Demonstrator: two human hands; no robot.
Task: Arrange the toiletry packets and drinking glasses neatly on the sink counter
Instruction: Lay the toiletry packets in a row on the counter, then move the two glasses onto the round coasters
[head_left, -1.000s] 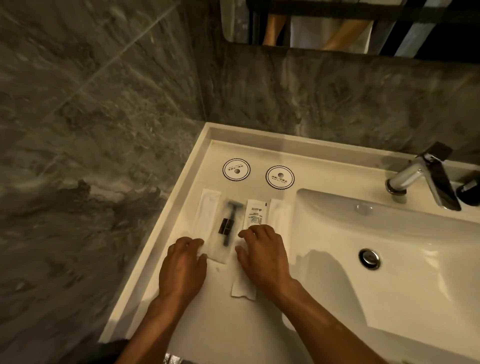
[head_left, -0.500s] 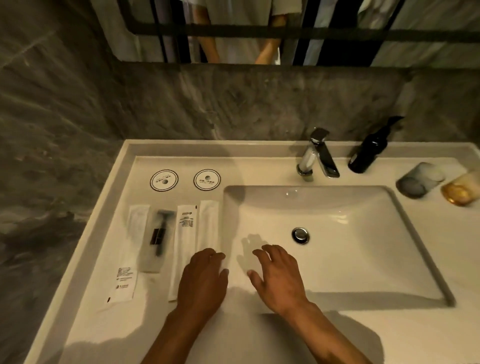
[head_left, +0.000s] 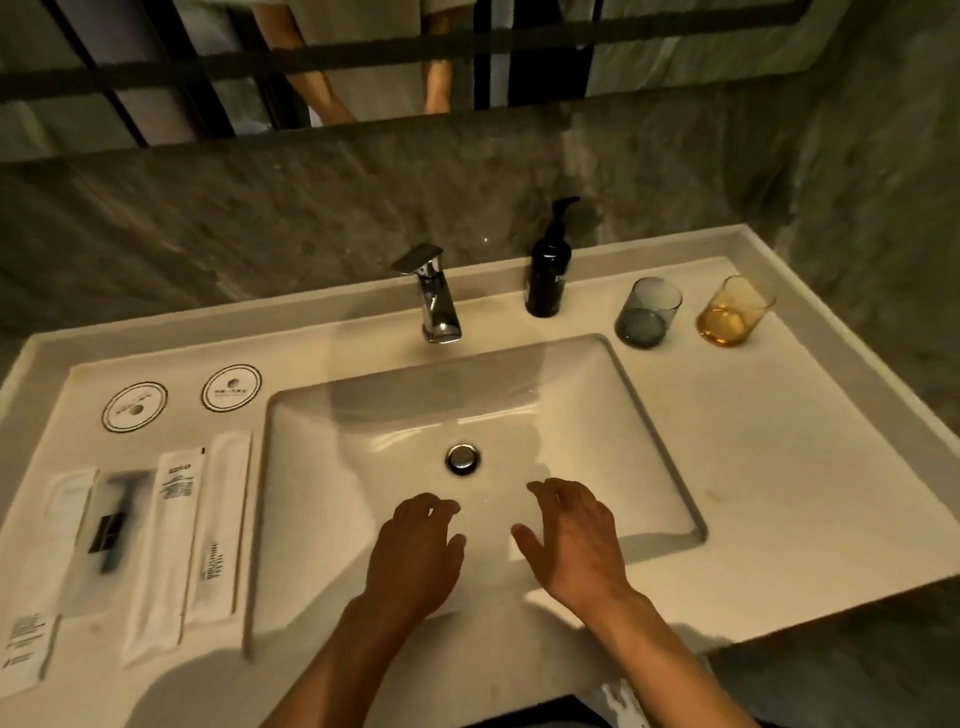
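Several toiletry packets lie side by side on the left of the white sink counter (head_left: 779, 467): a long white packet (head_left: 31, 613), a clear razor packet (head_left: 111, 525), a printed white packet (head_left: 166, 551) and a slim white packet (head_left: 221, 525). Two round paper coasters (head_left: 134, 406) (head_left: 231, 387) sit behind them. A grey glass (head_left: 647, 312) and an amber glass (head_left: 735, 310) stand at the back right. My left hand (head_left: 415, 556) and my right hand (head_left: 576, 540) hover over the front of the basin (head_left: 597, 431), fingers spread, holding nothing.
A chrome faucet (head_left: 434, 296) and a black pump bottle (head_left: 548, 265) stand behind the basin. The drain plug (head_left: 462, 458) lies in the basin's middle. A marble wall and a mirror rise behind the counter, and marble walls flank both ends.
Both hands left the packets and moved right, over the basin. The view swung right, bringing the two glasses and the pump bottle fully into sight.
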